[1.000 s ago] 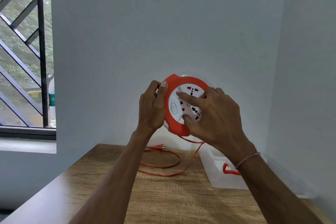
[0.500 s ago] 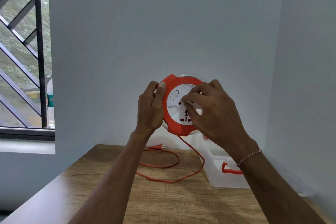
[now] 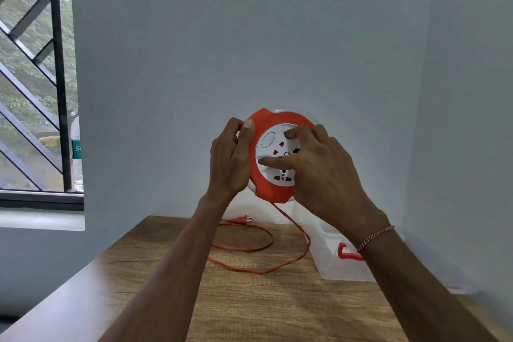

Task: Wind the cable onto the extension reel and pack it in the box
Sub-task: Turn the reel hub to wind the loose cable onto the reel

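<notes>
I hold a round orange extension reel (image 3: 273, 191) with a white socket face up in the air above the table. My left hand (image 3: 230, 158) grips its left rim, thumb on the orange edge. My right hand (image 3: 319, 169) lies over the white socket disc, fingertips pressed on it. An orange cable (image 3: 291, 261) hangs from the reel's bottom and loops across the wooden table (image 3: 249, 308), ending in an orange plug (image 3: 240, 220) near the wall. A clear plastic box (image 3: 338, 266) with an orange latch stands at the right, partly hidden by my right forearm.
White walls close in behind and to the right of the table. A barred window (image 3: 36, 86) is at the left, with a bottle (image 3: 76, 153) on its sill. The table's left edge slopes off toward the window side.
The white socket disc has turned clockwise under my right fingers; its oval button went from lower left to upper left. The cable loop on the table has shifted slightly.
</notes>
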{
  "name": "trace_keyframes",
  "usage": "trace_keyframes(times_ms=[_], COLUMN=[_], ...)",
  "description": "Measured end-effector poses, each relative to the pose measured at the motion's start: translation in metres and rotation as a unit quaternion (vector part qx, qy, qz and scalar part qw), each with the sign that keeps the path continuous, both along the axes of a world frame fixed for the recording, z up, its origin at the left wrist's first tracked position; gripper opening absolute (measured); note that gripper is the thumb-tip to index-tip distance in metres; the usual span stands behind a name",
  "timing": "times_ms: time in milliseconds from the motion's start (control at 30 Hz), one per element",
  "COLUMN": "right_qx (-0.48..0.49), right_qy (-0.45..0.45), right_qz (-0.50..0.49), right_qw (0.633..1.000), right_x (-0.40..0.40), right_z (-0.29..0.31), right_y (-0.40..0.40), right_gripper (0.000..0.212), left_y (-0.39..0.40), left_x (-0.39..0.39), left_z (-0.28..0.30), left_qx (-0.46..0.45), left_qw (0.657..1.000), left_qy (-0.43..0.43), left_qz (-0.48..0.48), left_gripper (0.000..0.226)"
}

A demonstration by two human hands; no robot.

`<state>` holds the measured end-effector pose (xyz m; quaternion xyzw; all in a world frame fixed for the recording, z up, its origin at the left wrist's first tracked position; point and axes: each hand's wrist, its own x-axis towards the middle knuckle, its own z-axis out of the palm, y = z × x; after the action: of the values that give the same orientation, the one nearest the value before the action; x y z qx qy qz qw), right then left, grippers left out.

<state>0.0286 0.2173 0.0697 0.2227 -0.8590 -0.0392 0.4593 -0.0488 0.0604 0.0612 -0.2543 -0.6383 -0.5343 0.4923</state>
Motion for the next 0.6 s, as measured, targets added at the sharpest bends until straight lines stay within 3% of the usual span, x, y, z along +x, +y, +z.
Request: trace_keyframes(times_ms=[233, 433, 600], right_qx=[-0.096, -0.139, -0.136], right_qy=[0.063, 0.051, 0.07], right_qz=[0.002, -0.007, 0.026], right_qw=[0.993, 0.989, 0.988], right_x=[-0.0079, -0.0065, -0.0059], right_z=[-0.0051, -0.0021, 0.0001], right_y=[0.0041, 0.0017, 0.0046], right_gripper=[0.061, 0.075, 0.063], left_y=[-0.0006, -0.0004, 0.001], left_x=[0.0028, 0.0033, 0.004], left_z=[0.0008, -0.0002, 0.0003], left_qx=[0.009, 0.002, 0.005], left_qw=[1.0, 1.0, 1.0], left_qy=[0.0, -0.005, -0.005], left_qz=[-0.004, -0.001, 0.0], left_gripper=[0.032, 0.033, 0.028])
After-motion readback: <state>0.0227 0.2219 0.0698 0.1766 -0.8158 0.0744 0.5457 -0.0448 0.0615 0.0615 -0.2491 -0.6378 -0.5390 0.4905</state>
